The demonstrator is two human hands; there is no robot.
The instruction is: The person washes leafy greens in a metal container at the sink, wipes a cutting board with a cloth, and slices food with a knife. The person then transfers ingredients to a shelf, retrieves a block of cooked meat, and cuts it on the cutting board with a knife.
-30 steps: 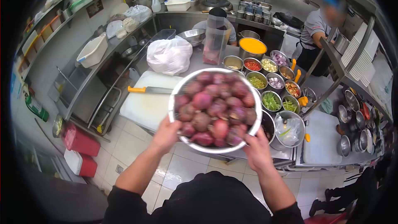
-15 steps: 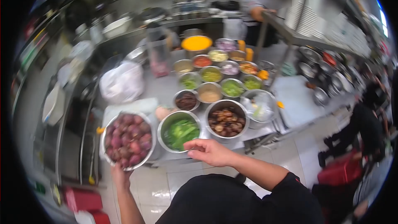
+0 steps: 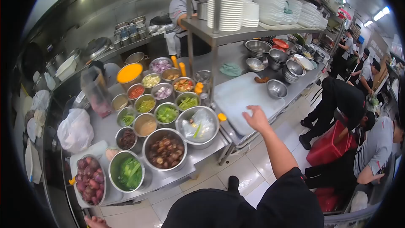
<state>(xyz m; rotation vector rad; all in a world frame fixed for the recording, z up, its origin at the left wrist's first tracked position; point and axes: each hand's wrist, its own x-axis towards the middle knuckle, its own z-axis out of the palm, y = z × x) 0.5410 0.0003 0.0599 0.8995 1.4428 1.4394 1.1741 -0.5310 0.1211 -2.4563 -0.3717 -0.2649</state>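
My right hand reaches out over the white cutting board at the right, fingers apart and holding nothing. At the bottom left edge, only part of my left hand shows; its visible fingers look stretched out, below the bowl of red onions. That bowl rests at the table's front left, on or by another white board. Beside it stand a steel pot of green leaves and a steel pot of brown mushrooms. A metal bowl with a clear plastic bag stands nearest my right hand's left side.
Several small pots of chopped vegetables fill the table behind. A white plastic bag lies left. Stacked white bowls stand on a shelf; steel bowls sit behind the board. A bent-over person works by a red bin.
My left hand has let go of the onion bowl and dropped towards the bottom edge. My right hand has moved from the green leaves to over the right-hand board. The view has turned right.
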